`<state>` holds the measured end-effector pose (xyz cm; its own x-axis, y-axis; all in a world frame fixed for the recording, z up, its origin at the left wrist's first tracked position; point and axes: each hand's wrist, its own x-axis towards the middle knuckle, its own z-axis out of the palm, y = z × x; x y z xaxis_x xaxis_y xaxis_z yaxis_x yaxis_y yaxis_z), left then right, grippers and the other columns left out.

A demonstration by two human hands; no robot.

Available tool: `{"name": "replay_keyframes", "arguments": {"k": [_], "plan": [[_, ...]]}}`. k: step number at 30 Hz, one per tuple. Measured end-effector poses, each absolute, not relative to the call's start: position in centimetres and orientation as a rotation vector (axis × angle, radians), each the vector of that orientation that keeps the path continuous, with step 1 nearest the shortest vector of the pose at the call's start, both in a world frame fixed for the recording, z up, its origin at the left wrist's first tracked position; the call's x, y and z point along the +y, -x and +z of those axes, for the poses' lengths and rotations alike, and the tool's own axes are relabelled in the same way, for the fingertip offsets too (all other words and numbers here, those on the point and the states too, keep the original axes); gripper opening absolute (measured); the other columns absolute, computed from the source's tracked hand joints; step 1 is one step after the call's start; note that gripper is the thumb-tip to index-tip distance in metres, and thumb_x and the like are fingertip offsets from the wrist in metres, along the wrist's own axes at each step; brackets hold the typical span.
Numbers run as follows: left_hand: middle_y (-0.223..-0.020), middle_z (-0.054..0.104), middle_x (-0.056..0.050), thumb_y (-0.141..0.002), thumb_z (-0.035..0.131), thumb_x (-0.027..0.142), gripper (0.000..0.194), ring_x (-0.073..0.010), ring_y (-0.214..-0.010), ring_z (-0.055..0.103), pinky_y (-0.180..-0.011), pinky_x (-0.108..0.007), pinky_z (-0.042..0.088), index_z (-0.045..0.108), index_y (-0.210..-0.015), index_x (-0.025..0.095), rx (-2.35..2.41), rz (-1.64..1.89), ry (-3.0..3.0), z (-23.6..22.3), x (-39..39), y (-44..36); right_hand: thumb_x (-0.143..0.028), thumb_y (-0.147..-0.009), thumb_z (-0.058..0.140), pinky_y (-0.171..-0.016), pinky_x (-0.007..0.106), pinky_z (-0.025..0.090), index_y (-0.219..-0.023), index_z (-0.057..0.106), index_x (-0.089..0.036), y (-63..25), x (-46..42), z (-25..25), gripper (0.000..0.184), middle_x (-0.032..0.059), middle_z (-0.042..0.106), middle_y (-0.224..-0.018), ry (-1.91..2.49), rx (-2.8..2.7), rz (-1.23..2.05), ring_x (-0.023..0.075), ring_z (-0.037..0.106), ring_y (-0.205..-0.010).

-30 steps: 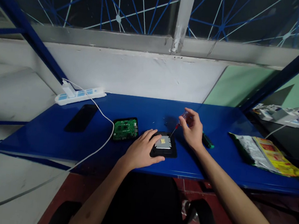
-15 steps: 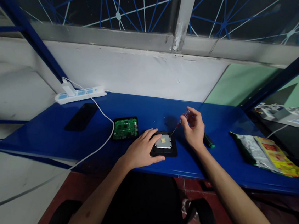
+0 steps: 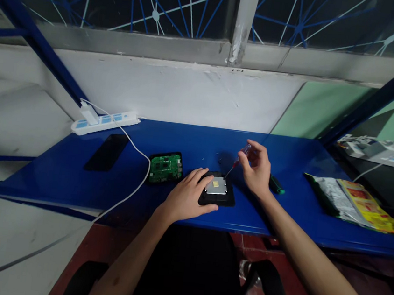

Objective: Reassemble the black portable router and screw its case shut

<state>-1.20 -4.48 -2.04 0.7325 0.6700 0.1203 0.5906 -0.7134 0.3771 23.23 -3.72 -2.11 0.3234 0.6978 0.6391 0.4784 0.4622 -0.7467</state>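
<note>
My right hand (image 3: 256, 169) pinches the clear reddish handle of a small screwdriver (image 3: 241, 158). The screwdriver leans, its thin shaft slanting down left to the upper right corner of a silver metal plate (image 3: 218, 188). That plate lies inside a black plastic cover (image 3: 228, 200) and carries a small pale yellow square pad (image 3: 215, 184). My left hand (image 3: 188, 194) grips the cover's left side, fingers over the back and thumb along the front edge. Left of it, a green circuit board (image 3: 164, 166) rests in the other black casing half.
On the blue table (image 3: 190, 140) lie a dark phone-like slab (image 3: 107, 152) and a white power strip (image 3: 106, 123). A white cable (image 3: 139, 150) crosses the left side. To the right are a green-and-black tool (image 3: 276, 184) and a foil bag (image 3: 356, 202). Tiny bits lie behind the cover.
Both hands, the screwdriver and the cover stay practically in place. The whole view has shifted very slightly.
</note>
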Motion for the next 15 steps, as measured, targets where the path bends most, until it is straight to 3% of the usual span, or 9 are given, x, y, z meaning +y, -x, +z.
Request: {"name": "replay_keyframes", "arguments": {"k": [15], "plan": [[-0.162, 0.037, -0.013, -0.085, 0.071, 0.063, 0.08, -0.0349, -0.152, 0.031, -0.122, -0.053, 0.035, 0.044, -0.148, 0.023, 0.966, 0.376, -2.612, -2.19, -4.47, 1.24, -0.033, -0.093, 0.066, -0.076, 0.043, 0.062, -0.132, 0.057, -0.03, -23.17, -3.84, -2.21, 0.04, 0.0041, 0.066, -0.1, 1.178, -1.341, 0.164, 0.0189, 0.066, -0.079]]}}
